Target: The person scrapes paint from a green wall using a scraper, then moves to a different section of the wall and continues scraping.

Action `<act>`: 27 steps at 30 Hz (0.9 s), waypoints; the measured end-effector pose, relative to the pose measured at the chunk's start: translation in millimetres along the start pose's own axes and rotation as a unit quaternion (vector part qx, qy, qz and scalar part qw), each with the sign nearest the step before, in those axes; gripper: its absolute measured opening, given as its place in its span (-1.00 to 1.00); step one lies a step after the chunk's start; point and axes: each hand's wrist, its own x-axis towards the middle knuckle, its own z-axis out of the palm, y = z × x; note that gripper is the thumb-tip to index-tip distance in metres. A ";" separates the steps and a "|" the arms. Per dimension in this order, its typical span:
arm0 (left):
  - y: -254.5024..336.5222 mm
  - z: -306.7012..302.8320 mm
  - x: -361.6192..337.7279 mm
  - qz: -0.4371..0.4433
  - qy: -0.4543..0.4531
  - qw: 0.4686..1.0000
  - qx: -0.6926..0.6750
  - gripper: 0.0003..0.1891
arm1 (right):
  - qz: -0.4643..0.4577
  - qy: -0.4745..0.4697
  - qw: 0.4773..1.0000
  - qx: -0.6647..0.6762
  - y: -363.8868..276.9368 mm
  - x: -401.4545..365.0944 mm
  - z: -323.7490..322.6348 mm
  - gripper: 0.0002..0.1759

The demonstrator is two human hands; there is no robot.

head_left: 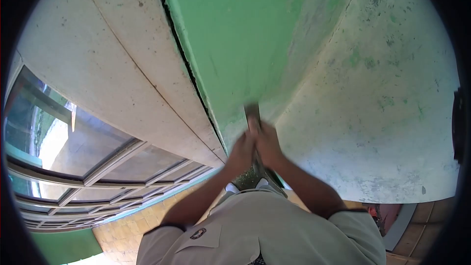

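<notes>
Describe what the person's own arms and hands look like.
The left sleeve and right sleeve are short, loose and greyish beige, dark around the openings. The left hand and right hand are gloveless; no watch or bracelet shows. Blur hides finer detail.

Both hands (254,146) grip a dark tool (251,111) against the green wall (235,39).

At left, I observed a row of framed windows (115,159), glare on one pane, bordered by a speckled pale panel (122,64) with a thin dark seam. Yellowish tiles (130,216) adjoined a green area (66,246); at lower right, I recorded brownish tiles (423,223).
</notes>
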 end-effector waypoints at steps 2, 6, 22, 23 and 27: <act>60.1 -24.2 21.1 -0.002 -0.040 0.999 0.006 -0.41 | -0.042 0.001 0.998 0.053 -39.0 13.3 13.2 -0.59; 66.2 -7.9 8.7 0.037 -0.021 0.999 -0.003 -0.45 | -0.066 -0.011 0.991 0.119 -47.3 11.0 8.3 -0.57; 22.0 0.3 2.5 -0.054 -0.050 0.994 -0.077 -0.41 | 0.030 -0.011 0.992 0.119 -13.7 -1.0 3.3 -0.58; 20.0 3.8 -0.5 -0.026 -0.038 0.996 -0.079 -0.41 | 0.004 -0.003 0.997 0.081 -6.4 -1.8 0.3 -0.58; -8.8 18.6 -20.8 -0.051 -0.046 0.991 -0.114 -0.40 | 0.009 0.005 1.000 -0.008 15.9 -28.3 -11.3 -0.60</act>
